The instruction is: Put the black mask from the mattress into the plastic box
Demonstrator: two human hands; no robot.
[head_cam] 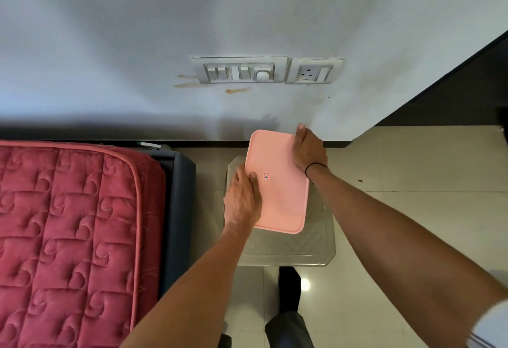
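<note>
A clear plastic box stands on the tiled floor beside the bed. A pink lid is held tilted above its opening. My left hand grips the lid's left edge with the thumb on top. My right hand grips the lid's far right corner. The red quilted mattress lies at the left. No black mask shows on the mattress or anywhere else; the lid hides most of the box's inside.
A dark blue bed frame runs between mattress and box. The white wall with a switch panel and socket is straight ahead. My leg and foot stand just before the box.
</note>
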